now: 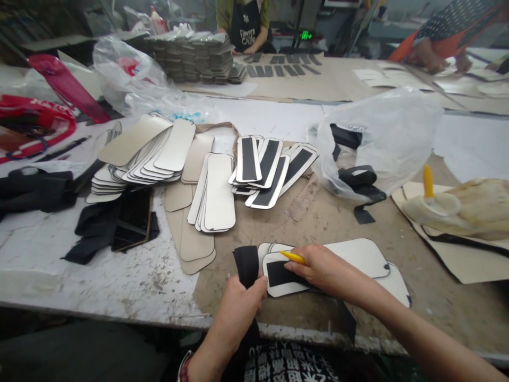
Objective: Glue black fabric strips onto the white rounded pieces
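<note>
My left hand [242, 300] is closed on a bundle of black strips [247, 265] at the table's front part. Beside it, a white rounded panel [284, 289] bears a black strip [280, 273]. My right hand [314, 265] grips a yellow pointed tool [293, 257] and rests over that panel, hiding part of the strip. More white panels [353, 253] lie beneath my right hand and forearm. Farther back are white panels with black strips [271, 159] and, to their left, a fanned stack of plain ones [218, 193].
Plain panels [175, 146] and a dark phone [133, 217] on black fabric lie left. A plastic bag [382, 138] with black strips stands back right, near a yellow-tipped glue container [433, 207]. Two people [248, 24] [445, 48] are across the table.
</note>
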Action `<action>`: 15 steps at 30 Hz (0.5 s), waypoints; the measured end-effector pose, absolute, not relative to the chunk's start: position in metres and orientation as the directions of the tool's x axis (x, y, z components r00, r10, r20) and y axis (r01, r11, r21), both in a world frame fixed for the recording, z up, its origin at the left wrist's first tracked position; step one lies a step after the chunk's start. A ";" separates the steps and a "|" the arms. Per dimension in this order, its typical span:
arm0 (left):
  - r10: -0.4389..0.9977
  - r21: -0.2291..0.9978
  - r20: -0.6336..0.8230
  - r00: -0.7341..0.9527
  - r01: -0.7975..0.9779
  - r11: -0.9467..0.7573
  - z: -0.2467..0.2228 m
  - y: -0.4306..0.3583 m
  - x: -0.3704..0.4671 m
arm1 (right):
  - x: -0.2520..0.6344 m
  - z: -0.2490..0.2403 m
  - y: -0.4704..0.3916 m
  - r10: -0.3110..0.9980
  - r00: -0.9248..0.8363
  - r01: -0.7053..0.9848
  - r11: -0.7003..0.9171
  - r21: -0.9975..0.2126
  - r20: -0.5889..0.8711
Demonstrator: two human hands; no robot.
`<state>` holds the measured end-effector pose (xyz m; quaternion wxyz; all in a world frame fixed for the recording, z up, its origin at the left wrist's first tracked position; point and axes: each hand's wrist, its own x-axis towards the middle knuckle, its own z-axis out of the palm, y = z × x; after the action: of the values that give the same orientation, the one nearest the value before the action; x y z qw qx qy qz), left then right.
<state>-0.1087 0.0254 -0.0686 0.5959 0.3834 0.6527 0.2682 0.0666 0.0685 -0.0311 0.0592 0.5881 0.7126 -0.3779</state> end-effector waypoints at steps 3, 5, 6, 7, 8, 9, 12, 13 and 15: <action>0.826 0.806 -0.563 -0.027 0.201 0.556 -0.071 0.025 -0.107 | 0.067 -0.031 0.070 0.793 -0.309 0.882 0.031 -0.471 -0.525; 0.837 0.815 -0.545 -0.040 0.207 0.541 -0.074 0.025 -0.106 | 0.067 -0.032 0.070 0.800 -0.313 0.879 0.040 -0.475 -0.512; 0.842 0.819 -0.537 -0.047 0.211 0.534 -0.076 0.025 -0.106 | 0.066 -0.032 0.070 0.805 -0.314 0.877 0.044 -0.478 -0.502; 0.844 0.819 -0.533 -0.051 0.218 0.530 -0.078 0.025 -0.106 | 0.066 -0.032 0.070 0.811 -0.315 0.877 0.049 -0.479 -0.493; 0.846 0.818 -0.531 -0.055 0.227 0.528 -0.081 0.025 -0.106 | 0.065 -0.032 0.069 0.816 -0.312 0.880 0.055 -0.472 -0.487; 0.846 0.817 -0.530 -0.061 0.231 0.528 -0.084 0.025 -0.106 | 0.065 -0.031 0.068 0.820 -0.307 0.886 0.061 -0.459 -0.483; 0.841 0.811 -0.538 -0.060 0.236 0.536 -0.091 0.025 -0.107 | 0.071 -0.025 0.063 0.825 -0.306 0.897 0.084 -0.433 -0.474; 0.839 0.810 -0.541 -0.051 0.235 0.537 -0.093 0.024 -0.108 | 0.076 -0.021 0.060 0.823 -0.309 0.899 0.089 -0.430 -0.477; 0.839 0.811 -0.543 -0.039 0.235 0.536 -0.094 0.024 -0.110 | 0.095 -0.014 0.054 0.821 -0.293 0.905 0.072 -0.419 -0.491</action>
<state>-0.1098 0.0244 -0.0942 0.5654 0.4011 0.6696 0.2667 0.0950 0.0536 -0.0141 0.0623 0.5913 0.7295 -0.3380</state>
